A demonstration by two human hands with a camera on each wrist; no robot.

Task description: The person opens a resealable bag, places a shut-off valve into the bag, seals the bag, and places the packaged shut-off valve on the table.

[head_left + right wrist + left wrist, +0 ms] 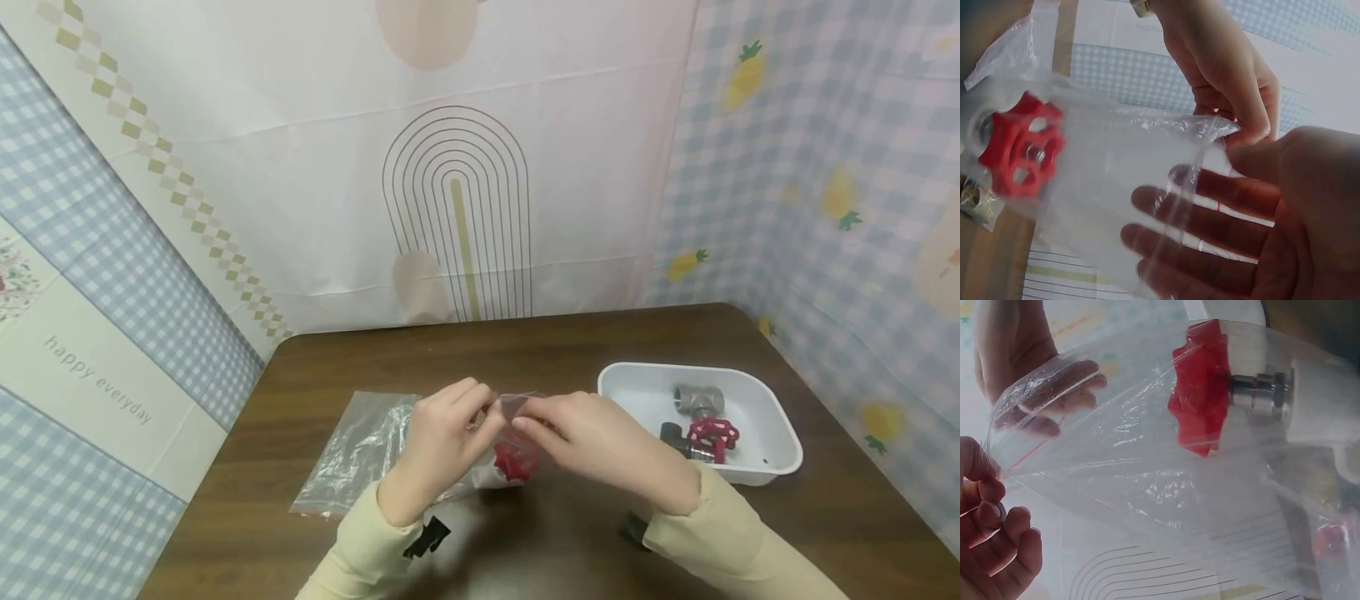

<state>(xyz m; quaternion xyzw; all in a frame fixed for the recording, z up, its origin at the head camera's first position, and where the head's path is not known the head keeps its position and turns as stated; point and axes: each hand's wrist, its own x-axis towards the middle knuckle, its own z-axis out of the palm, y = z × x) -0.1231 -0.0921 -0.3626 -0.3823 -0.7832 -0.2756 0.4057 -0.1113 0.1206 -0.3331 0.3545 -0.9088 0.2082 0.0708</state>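
A clear plastic zip bag (1141, 494) spans both hands. Inside it is a valve with a red handwheel (1200, 387), a metal stem and a white body (1325, 403); in the right wrist view the red handwheel (1022, 147) faces the camera. My left hand (450, 425) pinches one corner of the bag's mouth, fingers curled. At the other side of the mouth is my right hand (592, 437), its thumb and forefinger at the film's edge. Its other fingers (1204, 219) stretch out long and show through the film.
On the table (510, 350), a flat clear bag (367, 442) lies to the left. A white tray (637, 387) at the right contains a metal tee fitting (701, 400), a dark red handwheel valve (714, 437) and a black fitting (671, 433). Patterned cloth (330, 192) hangs behind.
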